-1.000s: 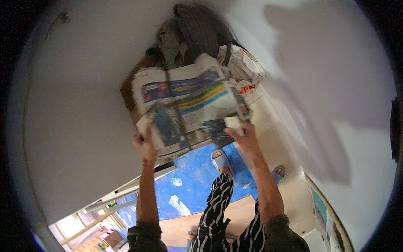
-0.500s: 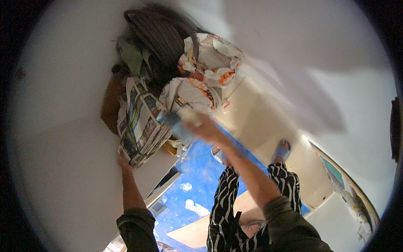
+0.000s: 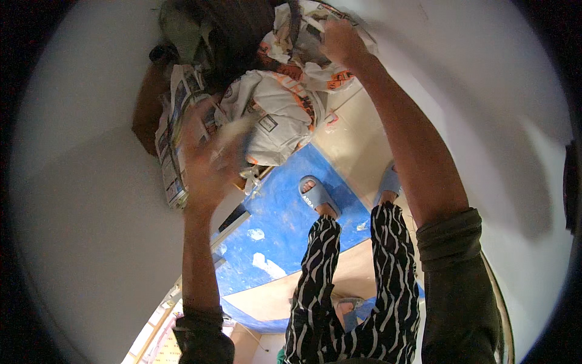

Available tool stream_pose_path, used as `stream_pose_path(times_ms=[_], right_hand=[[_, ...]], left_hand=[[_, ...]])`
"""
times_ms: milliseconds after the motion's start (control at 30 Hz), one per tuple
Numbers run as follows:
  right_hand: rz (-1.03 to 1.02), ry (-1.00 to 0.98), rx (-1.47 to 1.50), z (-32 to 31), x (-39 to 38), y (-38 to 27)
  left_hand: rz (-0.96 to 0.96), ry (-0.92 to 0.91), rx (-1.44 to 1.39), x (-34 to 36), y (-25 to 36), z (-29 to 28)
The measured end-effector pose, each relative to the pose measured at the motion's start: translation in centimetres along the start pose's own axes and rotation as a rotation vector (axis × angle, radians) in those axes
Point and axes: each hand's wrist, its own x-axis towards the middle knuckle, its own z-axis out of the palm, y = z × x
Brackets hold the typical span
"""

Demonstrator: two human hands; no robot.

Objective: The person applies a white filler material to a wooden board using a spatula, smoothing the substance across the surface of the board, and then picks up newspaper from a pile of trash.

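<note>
My left hand (image 3: 209, 161), smeared by motion, is in front of the folded newspapers (image 3: 170, 167) by the wall. A pale, bluish-edged blur (image 3: 237, 128) runs from its thumb side; it looks held, but I cannot make out its kind. Farther up on the right, my right hand (image 3: 345, 43) is closed at the rim of a crumpled white plastic sack (image 3: 330, 80) with orange print. What lies under its fingertips is partly hidden. Between the hands, a second, bulging white sack (image 3: 276, 121) rests against the newspapers.
Behind the sacks stands a dark ribbed thing (image 3: 242, 27), with a brown cardboard box (image 3: 148, 115) to its left. Pale walls rise on both sides. My slippered feet (image 3: 315, 193) are on a blue, paint-spotted sheet (image 3: 273, 212) and cream tiles (image 3: 354, 130).
My right hand has swung up and right from beside the newspapers to the open sack. My left hand has moved from the newspapers' lower edge to in front of them. The view has shifted.
</note>
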Motion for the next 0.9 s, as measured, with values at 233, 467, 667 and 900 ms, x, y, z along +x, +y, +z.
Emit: stream_pose_path(times_ms=[233,467,667,900], right_hand=[[-0.289,0.092,-0.151,2.8,2.7,1.5],[-0.113,0.225,-0.144,3.7,0.6,-2.7],[0.044,0.215,-0.095,5.9,2.7,2.2],[-0.117,0.029,-0.013,6.8,5.7,4.1]], left_hand=[[0.225,-0.429,0.02,12.3,1.9,17.0],[0.108,-0.77,-0.017,12.7,0.9,21.0],[0.422,-0.676,0.036,10.9,2.1,19.7],[0.141,-0.885,-0.193,12.1,-0.5,18.8]])
